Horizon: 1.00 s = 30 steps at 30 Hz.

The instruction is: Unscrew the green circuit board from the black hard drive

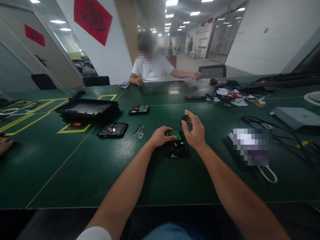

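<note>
Directly before me on the green table (160, 180) lies a hard drive (177, 149), its green circuit board facing up at the far end. My left hand (162, 136) grips the drive's left side, with the thumb resting over the board. My right hand (196, 130) is closed around the yellow and black handle of a screwdriver (184, 116), above the drive's far right corner. The tip of the screwdriver is too small to make out. Left of my left hand sits a loose circuit board (138, 131).
Two more hard drives, one nearer (113, 130) and one farther (139, 109), lie left near a black tray (87, 110). Cables (280, 133), a grey box (296, 117) and a blurred-out item (251, 146) are at right. A person (152, 68) sits opposite; another person's hand (6, 145) shows far left.
</note>
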Each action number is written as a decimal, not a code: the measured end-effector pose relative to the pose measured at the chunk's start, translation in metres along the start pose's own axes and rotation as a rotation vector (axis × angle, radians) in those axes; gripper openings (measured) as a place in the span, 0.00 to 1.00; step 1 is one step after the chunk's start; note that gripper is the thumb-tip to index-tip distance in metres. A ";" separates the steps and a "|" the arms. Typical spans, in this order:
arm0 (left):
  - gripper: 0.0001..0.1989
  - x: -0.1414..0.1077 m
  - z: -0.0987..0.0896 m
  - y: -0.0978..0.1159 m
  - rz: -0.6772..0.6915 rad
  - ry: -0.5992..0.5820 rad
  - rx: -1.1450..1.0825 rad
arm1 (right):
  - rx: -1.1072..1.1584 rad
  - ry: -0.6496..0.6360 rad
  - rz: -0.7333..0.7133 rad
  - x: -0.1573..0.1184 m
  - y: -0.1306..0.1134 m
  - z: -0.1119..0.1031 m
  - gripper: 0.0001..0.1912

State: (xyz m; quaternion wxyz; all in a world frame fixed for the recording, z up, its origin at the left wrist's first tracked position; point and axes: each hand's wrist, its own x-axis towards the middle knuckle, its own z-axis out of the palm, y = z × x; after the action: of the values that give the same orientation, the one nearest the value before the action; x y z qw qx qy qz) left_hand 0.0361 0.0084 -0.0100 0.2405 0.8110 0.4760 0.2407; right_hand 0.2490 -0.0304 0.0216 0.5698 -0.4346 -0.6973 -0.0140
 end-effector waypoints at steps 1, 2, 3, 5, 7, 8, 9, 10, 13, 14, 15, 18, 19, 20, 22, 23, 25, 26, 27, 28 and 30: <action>0.30 0.000 0.000 0.001 -0.003 -0.001 0.000 | 0.007 0.001 0.004 0.000 0.000 0.000 0.25; 0.30 0.000 0.000 0.001 -0.003 -0.003 0.001 | 0.012 0.006 0.011 0.000 0.001 0.000 0.25; 0.30 0.000 -0.001 0.001 -0.002 -0.005 0.002 | 0.015 0.014 0.018 0.000 0.002 0.000 0.25; 0.31 0.000 -0.001 0.002 0.004 -0.008 0.004 | 0.008 0.035 0.023 -0.001 0.003 0.000 0.25; 0.31 0.000 -0.002 0.003 0.002 -0.009 0.004 | -0.009 0.054 0.017 -0.001 0.004 0.000 0.25; 0.31 0.000 -0.002 0.003 -0.002 -0.011 0.005 | -0.016 0.058 0.014 -0.002 0.004 0.000 0.24; 0.31 0.000 -0.002 0.004 -0.006 -0.014 0.006 | -0.018 0.055 0.012 -0.002 0.005 0.000 0.24; 0.30 0.000 -0.003 0.004 -0.009 -0.018 0.008 | -0.016 0.049 0.014 -0.002 0.005 0.000 0.25; 0.30 0.001 -0.003 0.004 -0.002 -0.021 0.019 | 0.011 0.031 0.030 -0.003 0.006 0.001 0.25; 0.30 0.001 -0.003 0.003 0.002 -0.021 0.023 | 0.022 0.029 0.035 -0.003 0.006 0.002 0.25; 0.30 0.002 -0.002 0.003 0.004 -0.021 0.026 | 0.029 0.029 0.037 -0.003 0.006 0.002 0.25; 0.31 0.002 -0.001 0.001 -0.001 -0.019 0.030 | 0.026 0.045 0.032 -0.003 0.005 0.003 0.26; 0.31 0.002 -0.001 0.001 -0.003 -0.018 0.030 | 0.019 0.053 0.027 -0.003 0.004 0.002 0.25; 0.31 0.002 0.000 0.000 -0.003 -0.016 0.029 | 0.014 0.058 0.023 -0.003 0.004 0.002 0.25; 0.31 0.002 0.000 0.000 0.002 -0.015 0.025 | 0.014 0.055 0.017 -0.003 0.003 0.002 0.25; 0.31 0.002 0.000 0.000 0.003 -0.015 0.022 | 0.019 0.050 0.018 -0.003 0.003 0.002 0.25; 0.31 0.002 0.000 -0.001 0.001 -0.017 0.014 | 0.034 0.036 0.026 -0.003 0.003 0.003 0.25; 0.31 0.002 0.000 0.000 -0.003 -0.017 0.012 | 0.041 0.032 0.032 -0.003 0.003 0.003 0.25; 0.31 0.002 0.000 0.000 -0.008 -0.018 0.011 | 0.044 0.031 0.036 -0.003 0.003 0.004 0.25; 0.31 0.002 0.000 0.000 -0.011 -0.017 0.010 | 0.042 0.031 0.037 -0.004 0.004 0.004 0.25; 0.30 0.002 0.000 0.000 -0.013 -0.014 0.010 | 0.026 0.037 0.029 -0.003 0.005 0.004 0.25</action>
State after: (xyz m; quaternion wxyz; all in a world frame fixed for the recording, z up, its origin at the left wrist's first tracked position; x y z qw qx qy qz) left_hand 0.0371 0.0102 -0.0093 0.2414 0.8108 0.4806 0.2310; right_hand 0.2486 -0.0272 0.0150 0.5884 -0.4366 -0.6805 -0.0047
